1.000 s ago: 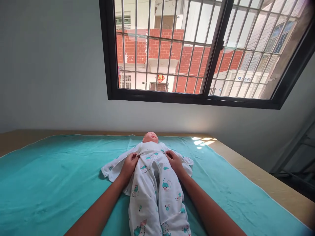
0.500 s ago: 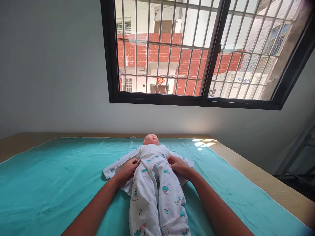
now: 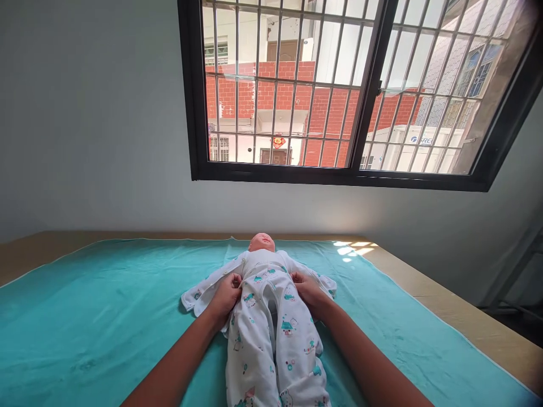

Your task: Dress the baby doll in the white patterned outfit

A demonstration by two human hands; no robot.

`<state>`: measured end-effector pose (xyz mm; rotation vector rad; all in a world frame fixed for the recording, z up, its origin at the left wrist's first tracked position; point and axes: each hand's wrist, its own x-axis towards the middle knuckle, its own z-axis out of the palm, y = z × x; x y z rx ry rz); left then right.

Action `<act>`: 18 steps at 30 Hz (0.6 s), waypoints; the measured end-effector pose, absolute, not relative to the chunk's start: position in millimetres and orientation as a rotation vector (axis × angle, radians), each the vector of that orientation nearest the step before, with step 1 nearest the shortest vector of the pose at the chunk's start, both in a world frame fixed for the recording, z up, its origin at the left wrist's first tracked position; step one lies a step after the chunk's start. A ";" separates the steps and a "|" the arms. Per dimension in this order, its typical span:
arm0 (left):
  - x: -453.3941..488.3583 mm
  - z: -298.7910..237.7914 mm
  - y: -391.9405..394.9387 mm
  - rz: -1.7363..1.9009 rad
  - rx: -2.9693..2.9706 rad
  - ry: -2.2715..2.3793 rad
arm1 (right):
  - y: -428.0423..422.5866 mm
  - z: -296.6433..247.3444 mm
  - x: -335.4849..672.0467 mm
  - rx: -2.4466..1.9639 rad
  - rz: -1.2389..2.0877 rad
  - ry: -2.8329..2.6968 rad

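A baby doll (image 3: 262, 242) lies on its back on a teal sheet (image 3: 106, 316), its head toward the wall. It wears white patterned trousers (image 3: 271, 339), and an open white patterned top (image 3: 203, 291) is spread out beneath it. My left hand (image 3: 224, 294) is closed on the trousers' waistband at the doll's left side. At the other side of the waist, my right hand (image 3: 309, 291) pinches the same waistband. Both forearms reach in from the bottom edge.
The sheet covers a wooden platform (image 3: 449, 305) that runs to a grey wall. A black-framed barred window (image 3: 339, 90) is above, with a brick building outside. Sunlight patches fall at the sheet's far right corner.
Both hands have stayed at the doll's waist, sliding slightly down the trousers' waistband. The view has shifted a little.
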<state>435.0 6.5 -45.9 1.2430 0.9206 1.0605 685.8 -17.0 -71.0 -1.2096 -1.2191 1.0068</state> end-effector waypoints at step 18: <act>439.5 -47.4 1.0 1.125 1.184 0.803 | -6.6 -82.3 690.3 -1.170 0.945 -1.301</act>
